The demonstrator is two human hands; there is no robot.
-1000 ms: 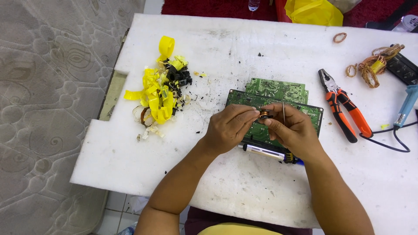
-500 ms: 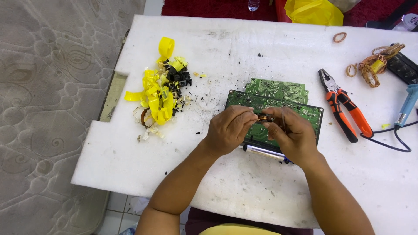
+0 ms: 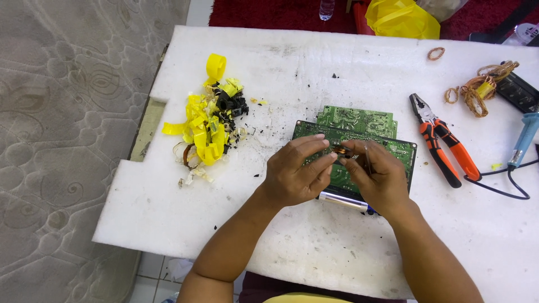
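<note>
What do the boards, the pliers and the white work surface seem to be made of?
Boards: probably rigid laminate with a matte green coating, showing fine pale markings. Pliers: dark metal head, and orange handles that look like plastic or rubber sleeves. Work surface: seemingly foam sheet, white and matte, thick at the edge, with a notch cut out.

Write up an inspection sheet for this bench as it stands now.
Surface: white foam board, stained and speckled with black crumbs.
Job's things: small copper-wound part pinched over two stacked green circuit boards.
Clutter: heap of yellow tape strips and black fragments; orange-handled pliers; copper wire coils; rubber band.
Grippers: left hand and right hand, fingertips together on the part.
Cables: black cord running from a blue-handled soldering iron.
Surroundings: grey patterned mattress alongside, red carpet, yellow plastic bag.
</note>
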